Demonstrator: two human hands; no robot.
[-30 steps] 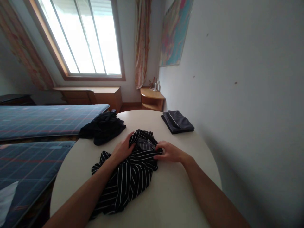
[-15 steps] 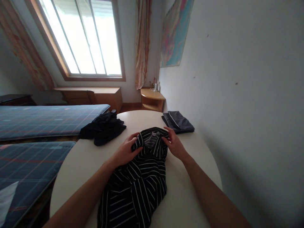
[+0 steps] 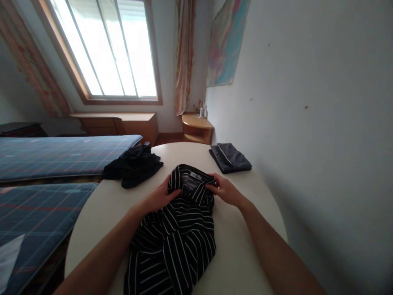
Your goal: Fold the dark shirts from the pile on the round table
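A black shirt with white stripes lies lengthwise on the round white table, its collar end away from me and its lower part running out of view at the bottom. My left hand grips the left side of the collar, thumb on top and fingers partly hidden behind the cloth. On the collar's right side, my right hand pinches the fabric between thumb and fingers. A pale label shows inside the neck opening between the hands.
Crumpled black clothing lies at the table's left edge. A folded dark grey garment is at the back right, near the wall. Blue plaid mattresses stand left, with a wooden corner shelf behind the table.
Both hands have come slightly nearer, the left also shifting left. The collar has been spread flatter, and the label inside shows more plainly.
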